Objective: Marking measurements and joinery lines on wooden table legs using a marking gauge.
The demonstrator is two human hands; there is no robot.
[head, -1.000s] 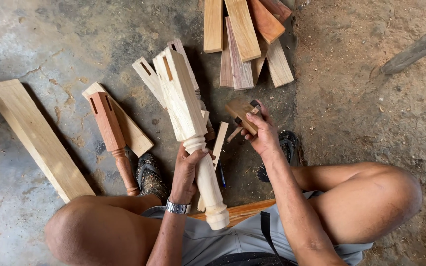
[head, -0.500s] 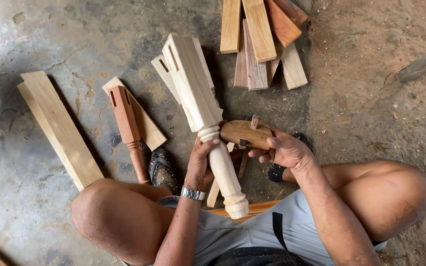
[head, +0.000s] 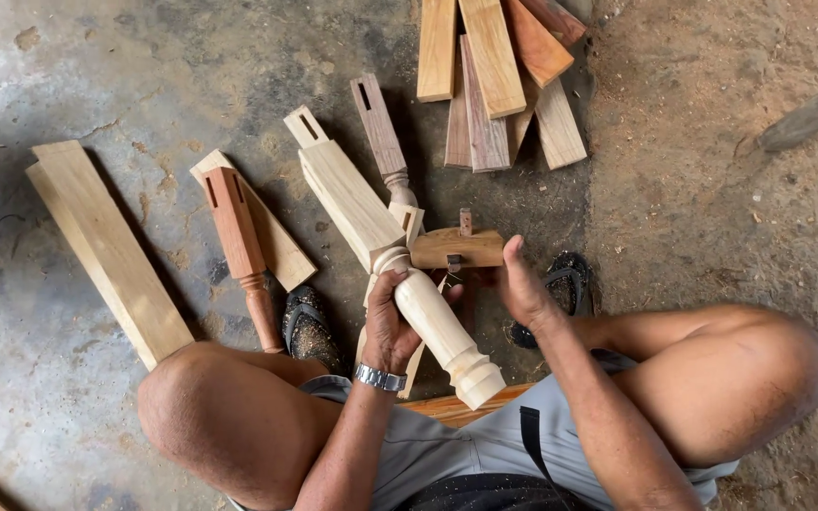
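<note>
A pale turned wooden leg (head: 371, 227), square at its far end and round near me, slants across the middle of the head view. My left hand (head: 388, 322), with a metal watch on the wrist, grips its round part. My right hand (head: 521, 284) holds the near end of a small wooden hand plane (head: 454, 248), which lies across the leg just beside the turned collar. I sit low with both knees spread and sandals on my feet.
A reddish turned leg (head: 239, 241) lies on a flat board at left, with a darker leg (head: 381, 132) behind the pale one. Long planks (head: 106, 246) lie at far left. A stack of short boards (head: 499, 76) sits at top. Concrete floor meets dirt on the right.
The pale leg has tilted down to a lower slant. My right hand has brought the plane from mid-air onto the leg by the collar.
</note>
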